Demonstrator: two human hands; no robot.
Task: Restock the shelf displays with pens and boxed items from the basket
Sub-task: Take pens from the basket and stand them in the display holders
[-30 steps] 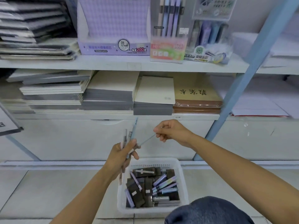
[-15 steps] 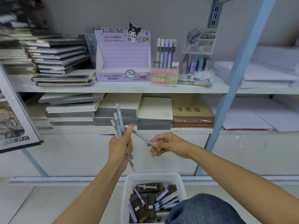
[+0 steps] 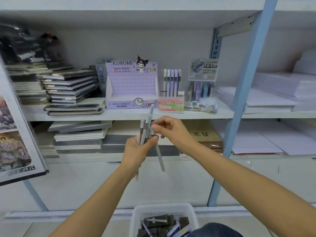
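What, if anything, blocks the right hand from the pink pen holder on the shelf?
Likely yes: the pink pen holder stands at the shelf edge just above the right hand, nothing between them, though that hand pinches a pen.

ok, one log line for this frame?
left hand: grips bunch of slim pastel pens, upright | right hand: pinches single grey pen beside bunch | white plastic basket: below, dark boxes inside

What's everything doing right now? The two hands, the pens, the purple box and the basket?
Left hand: grips a bundle of pastel pens, held upright.
Right hand: pinches the top of one grey pen, which hangs tilted.
Purple Kuromi cardboard display box: upright on the white shelf, front open.
White plastic basket: holds small dark boxes and loose pens.
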